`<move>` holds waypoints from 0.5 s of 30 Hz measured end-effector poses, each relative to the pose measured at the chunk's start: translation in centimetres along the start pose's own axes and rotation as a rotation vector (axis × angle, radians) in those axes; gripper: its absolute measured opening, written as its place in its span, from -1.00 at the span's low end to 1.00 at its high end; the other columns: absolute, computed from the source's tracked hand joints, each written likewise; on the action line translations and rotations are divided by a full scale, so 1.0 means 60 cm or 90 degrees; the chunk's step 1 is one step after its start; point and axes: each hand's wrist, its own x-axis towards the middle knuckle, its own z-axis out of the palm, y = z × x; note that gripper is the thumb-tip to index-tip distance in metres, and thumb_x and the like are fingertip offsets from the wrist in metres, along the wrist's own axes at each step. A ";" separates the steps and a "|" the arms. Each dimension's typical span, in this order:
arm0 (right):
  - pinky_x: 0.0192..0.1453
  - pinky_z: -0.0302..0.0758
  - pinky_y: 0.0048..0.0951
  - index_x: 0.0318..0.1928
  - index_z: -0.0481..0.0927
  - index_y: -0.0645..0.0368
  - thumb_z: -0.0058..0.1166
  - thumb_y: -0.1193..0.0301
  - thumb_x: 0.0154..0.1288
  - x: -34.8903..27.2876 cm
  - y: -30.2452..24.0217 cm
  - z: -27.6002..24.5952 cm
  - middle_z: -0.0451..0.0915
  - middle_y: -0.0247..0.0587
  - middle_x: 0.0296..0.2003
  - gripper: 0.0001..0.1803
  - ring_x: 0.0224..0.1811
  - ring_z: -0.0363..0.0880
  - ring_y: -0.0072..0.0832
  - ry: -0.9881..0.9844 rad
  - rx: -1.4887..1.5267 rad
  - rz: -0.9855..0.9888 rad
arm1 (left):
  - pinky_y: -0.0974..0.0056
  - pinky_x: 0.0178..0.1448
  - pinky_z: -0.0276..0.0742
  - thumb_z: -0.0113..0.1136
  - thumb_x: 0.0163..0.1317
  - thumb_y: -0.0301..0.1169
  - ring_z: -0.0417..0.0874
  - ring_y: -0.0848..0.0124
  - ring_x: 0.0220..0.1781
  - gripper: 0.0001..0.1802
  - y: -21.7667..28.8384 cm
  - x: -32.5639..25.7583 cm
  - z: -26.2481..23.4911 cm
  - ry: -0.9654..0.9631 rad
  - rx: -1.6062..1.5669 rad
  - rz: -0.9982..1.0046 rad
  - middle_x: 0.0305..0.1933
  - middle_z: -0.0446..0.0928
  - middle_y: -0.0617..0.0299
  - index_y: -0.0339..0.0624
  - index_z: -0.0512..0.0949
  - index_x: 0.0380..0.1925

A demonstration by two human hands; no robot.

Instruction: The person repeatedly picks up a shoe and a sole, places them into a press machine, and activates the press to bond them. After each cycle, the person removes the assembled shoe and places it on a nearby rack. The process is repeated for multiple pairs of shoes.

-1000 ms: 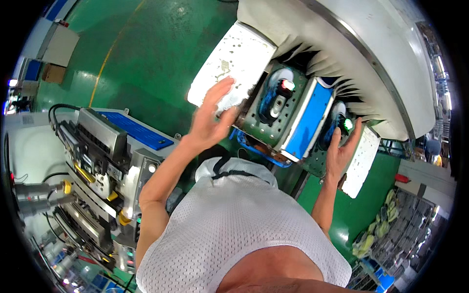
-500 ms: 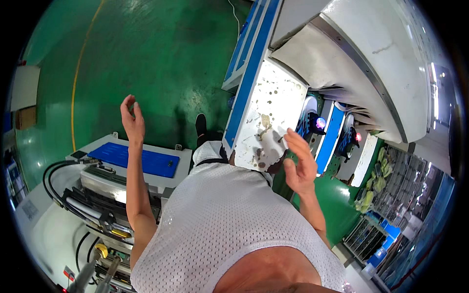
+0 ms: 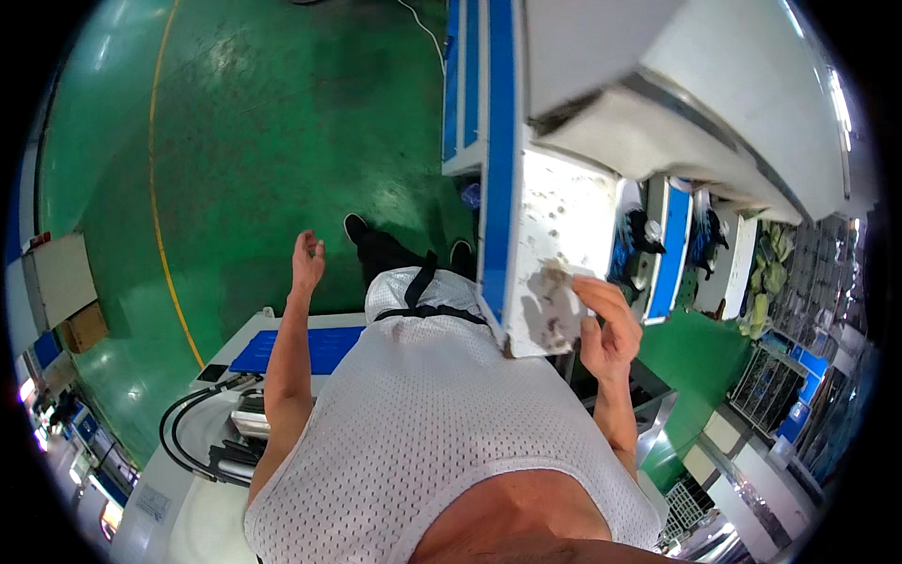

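Note:
My right hand [image 3: 611, 324] is over the near right corner of a stained white board [image 3: 564, 221], its fingers stretched out and thumb apart. Whether the fingertips touch the board I cannot tell. Nothing shows in that hand. Out to the left, my left hand [image 3: 308, 263] hangs above the green floor with loosely bent fingers, the thumb apart and nothing held. Beyond the board, under the white machine hood [image 3: 752, 103], sit a dark-and-blue shoe [image 3: 631, 240] and a second dark shoe [image 3: 705, 240], with a blue strip [image 3: 670, 249] between them.
A blue mat [image 3: 296, 350] lies on a white machine table at my left, with black hoses [image 3: 174, 428] beside it. A blue-edged frame [image 3: 500, 169] borders the board. Wire racks [image 3: 770, 385] stand at the far right, and a carton [image 3: 85, 327] at the far left.
My view and body have turned, so the board and shoes appear farther right. My left hand is lower and closer to my body. The pink and violet glows by the shoes no longer show.

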 end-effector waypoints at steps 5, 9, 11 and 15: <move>-0.02 0.59 -0.28 -0.23 0.61 0.37 0.08 0.53 0.31 0.097 -0.094 0.136 0.67 0.06 -0.22 -0.87 -0.11 0.69 -0.12 -0.044 0.020 0.002 | 0.24 -0.03 0.55 0.13 0.29 -0.44 0.66 0.25 -0.18 -0.63 -0.157 0.062 -0.089 -0.043 0.006 -0.037 -0.21 0.61 0.06 -0.31 0.41 0.07; -0.02 0.56 -0.41 -0.20 0.60 0.35 0.04 0.58 0.38 0.174 -0.117 0.328 0.68 -0.02 -0.15 -0.90 -0.12 0.65 -0.38 -0.066 0.155 0.215 | 0.16 -0.01 0.57 0.13 0.26 -0.42 0.67 0.14 -0.15 -0.67 -0.147 0.106 -0.207 -0.127 0.058 -0.122 -0.22 0.62 -0.06 -0.32 0.46 0.00; -0.07 0.50 -0.54 -0.22 0.59 0.32 0.03 0.51 0.44 0.210 -0.091 0.430 0.69 -0.14 -0.17 -0.87 -0.18 0.60 -0.57 -0.096 0.198 0.345 | 0.10 0.01 0.56 0.14 0.26 -0.38 0.67 0.06 -0.12 -0.66 -0.187 0.150 -0.257 -0.077 0.025 -0.034 -0.20 0.62 -0.10 -0.33 0.45 -0.01; -0.22 0.53 -0.55 -0.30 0.55 0.29 0.05 0.48 0.42 0.205 0.137 0.593 0.64 -0.26 -0.40 -0.86 -0.33 0.59 -0.58 -0.272 0.163 0.406 | 0.05 0.04 0.55 0.13 0.28 -0.33 0.65 -0.04 -0.07 -0.64 -0.187 0.244 -0.403 -0.030 -0.039 -0.063 -0.14 0.62 -0.14 -0.33 0.45 -0.01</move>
